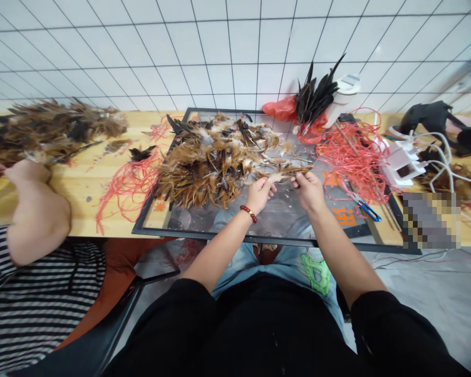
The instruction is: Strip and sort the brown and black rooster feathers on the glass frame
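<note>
Between my two hands stretches a small bunch of brown feathers (284, 172). My left hand (262, 192) pinches its pale quill end, and a red bead bracelet circles that wrist. At the darker tips, my right hand (308, 189) is closed with the thumb against the fingers. A big heap of brown feathers (204, 167) lies just left of my hands on a black-framed clear panel (267, 220). Behind my right hand, black feathers (317, 97) stand upright in a red plastic bag (280, 108).
Pink plastic string (353, 154) is tangled at right, near blue-handled snips (368, 209) and a white charger with cables (404, 163). More string (129, 180) lies at left. A co-worker's arm (39, 209) reaches toward another feather heap (55, 128). A tiled wall (243, 47) stands behind.
</note>
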A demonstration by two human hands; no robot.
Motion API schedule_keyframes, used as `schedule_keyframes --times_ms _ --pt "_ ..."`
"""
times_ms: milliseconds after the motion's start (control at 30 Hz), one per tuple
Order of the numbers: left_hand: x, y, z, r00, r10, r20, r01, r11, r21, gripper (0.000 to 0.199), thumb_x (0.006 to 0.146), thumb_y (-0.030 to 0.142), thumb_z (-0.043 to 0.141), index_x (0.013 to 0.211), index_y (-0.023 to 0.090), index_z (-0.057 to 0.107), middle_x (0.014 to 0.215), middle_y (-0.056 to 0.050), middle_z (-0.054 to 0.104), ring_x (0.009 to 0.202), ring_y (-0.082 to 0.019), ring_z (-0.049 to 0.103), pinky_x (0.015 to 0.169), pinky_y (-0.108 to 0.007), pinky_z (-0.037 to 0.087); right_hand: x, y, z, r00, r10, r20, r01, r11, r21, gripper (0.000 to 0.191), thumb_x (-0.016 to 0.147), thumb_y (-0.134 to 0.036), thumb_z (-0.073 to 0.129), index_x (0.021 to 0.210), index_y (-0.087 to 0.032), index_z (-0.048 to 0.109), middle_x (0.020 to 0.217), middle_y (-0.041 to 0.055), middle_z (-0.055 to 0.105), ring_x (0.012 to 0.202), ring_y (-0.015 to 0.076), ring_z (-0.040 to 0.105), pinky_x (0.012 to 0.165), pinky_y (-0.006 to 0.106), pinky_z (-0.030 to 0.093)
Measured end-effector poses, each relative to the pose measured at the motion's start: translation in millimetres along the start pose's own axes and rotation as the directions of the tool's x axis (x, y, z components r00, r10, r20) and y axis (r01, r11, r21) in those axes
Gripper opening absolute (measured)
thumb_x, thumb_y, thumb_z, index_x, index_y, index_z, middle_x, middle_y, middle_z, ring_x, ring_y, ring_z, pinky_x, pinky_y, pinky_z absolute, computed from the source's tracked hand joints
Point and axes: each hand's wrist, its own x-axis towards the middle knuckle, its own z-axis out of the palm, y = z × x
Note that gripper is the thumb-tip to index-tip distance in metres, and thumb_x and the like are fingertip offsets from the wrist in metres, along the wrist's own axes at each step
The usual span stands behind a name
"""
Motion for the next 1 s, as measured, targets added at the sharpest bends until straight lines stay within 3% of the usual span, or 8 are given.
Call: schedule_keyframes --times_ms 133,233,333,400,467,700,833,1000 --pt "-0.6 5.4 1.2 0.997 -0.063 -0.041 0.058 0.991 -0.123 0.037 0.093 0.043 0.052 0.069 0.015 0.057 0.066 -0.001 0.064 0.051 -0.005 0.054 0.048 -0.017 0.041 2.3 -6.6 -9.7 0.989 -0.105 -0.106 0.11 0.993 0.039 0.035 0.069 -0.05 0.079 0.084 -0.024 0.06 0.069 -0.0047 0.058 0.053 0.0063 0.046 0.051 0.02 0.037" --pt "-0.3 6.0 1.7 0.993 -0.059 -0.102 0.039 0.982 -0.183 0.034 0.093 0.045 0.052 0.076 0.016 0.056 0.069 0.0 0.063 0.05 -0.004 0.054 0.047 -0.016 0.041 -2.9 -8.6 -9.1 0.987 -0.078 -0.139 0.081 0.997 0.013 0.037 0.069 -0.05 0.078 0.09 -0.025 0.061 0.069 -0.0057 0.054 0.053 0.0063 0.045 0.049 0.02 0.036" --pt "1.0 3.9 1.8 0.991 -0.03 -0.13 0.003 0.981 -0.196 0.026 0.091 0.042 0.057 0.083 0.017 0.054 0.073 0.002 0.062 0.049 -0.004 0.053 0.045 -0.016 0.04 -13.8 -7.8 3.1 1.0 -0.015 0.021 0.018 0.993 -0.12 0.041 0.07 -0.056 0.077 0.088 -0.024 0.061 0.066 -0.0054 0.055 0.052 0.007 0.044 0.049 0.021 0.037" --pt "1.7 1.9 2.1 0.995 -0.007 -0.095 -0.009 0.986 -0.167 0.021 0.088 0.038 0.061 0.085 0.018 0.053 0.07 0.004 0.059 0.049 -0.004 0.053 0.046 -0.016 0.04 -18.8 -7.1 13.5 0.987 0.025 0.16 0.013 0.973 -0.229 0.044 0.071 -0.061 0.075 0.086 -0.022 0.06 0.067 -0.0041 0.057 0.053 0.0081 0.047 0.05 0.023 0.039" --pt "2.1 -0.1 2.9 0.999 0.027 -0.035 -0.031 0.992 -0.12 0.017 0.086 0.033 0.063 0.087 0.019 0.053 0.069 0.005 0.057 0.049 -0.004 0.053 0.047 -0.016 0.041 -17.0 -8.7 20.6 0.977 0.031 0.212 0.033 0.956 -0.293 0.046 0.07 -0.063 0.075 0.081 -0.021 0.059 0.066 -0.0033 0.057 0.054 0.0091 0.047 0.051 0.024 0.039" --pt "6.0 -8.6 5.7 0.997 0.066 -0.026 -0.064 0.995 0.079 0.026 0.085 0.024 0.06 0.11 0.021 0.052 0.09 0.002 0.064 0.054 -0.005 0.055 0.055 -0.019 0.046 52.9 -46.8 0.8 0.967 -0.222 0.123 0.253 0.876 -0.411 0.038 0.07 -0.055 0.077 0.079 -0.022 0.061 0.065 -0.0015 0.054 0.065 0.0148 0.054 0.061 0.03 0.045" --pt "8.2 -11.2 5.5 0.995 0.091 -0.032 -0.085 0.982 0.171 0.023 0.085 0.023 0.059 0.108 0.022 0.056 0.09 0.0 0.067 0.058 -0.007 0.057 0.059 -0.021 0.048 93.1 -64.6 -16.9 0.973 -0.226 0.054 0.225 0.858 -0.461 0.037 0.073 -0.054 0.075 0.075 -0.022 0.058 0.057 -0.0042 0.049 0.052 0.011 0.046 0.053 0.029 0.043" --pt "8.4 -10.4 5.4 0.995 0.094 -0.034 -0.085 0.976 0.201 0.021 0.085 0.024 0.059 0.106 0.022 0.06 0.091 -0.001 0.069 0.06 -0.009 0.058 0.06 -0.022 0.048 116.0 -73.6 -33.5 0.963 -0.267 -0.045 0.214 0.851 -0.479 0.028 0.08 -0.045 0.073 0.077 -0.022 0.057 0.059 -0.0044 0.052 0.05 0.0084 0.041 0.049 0.027 0.04"
